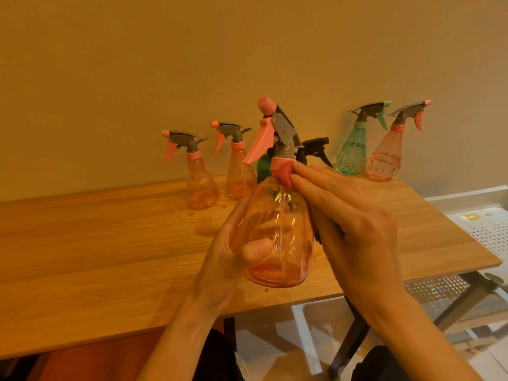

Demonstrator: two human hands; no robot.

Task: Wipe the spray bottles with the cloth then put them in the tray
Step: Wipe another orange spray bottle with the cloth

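Note:
My left hand (228, 259) grips the body of a clear pink spray bottle (277, 235), held tilted above the wooden table (96, 243). Its pink trigger and nozzle point up and to the left. My right hand (354, 232) lies against the bottle's right side with straight fingers, the fingertips touching the pink collar (281, 169). A dark sliver shows under the right palm; I cannot tell what it is. No cloth is plainly visible. A white perforated tray (489, 229) sits to the right of the table.
Along the wall stand two pink bottles (202, 185) (239, 174), a dark green bottle (264, 166) and a black sprayer head (313, 149) behind the held one, then a teal bottle (353, 152) and another pink bottle (384, 158). The table's front edge and black legs lie below.

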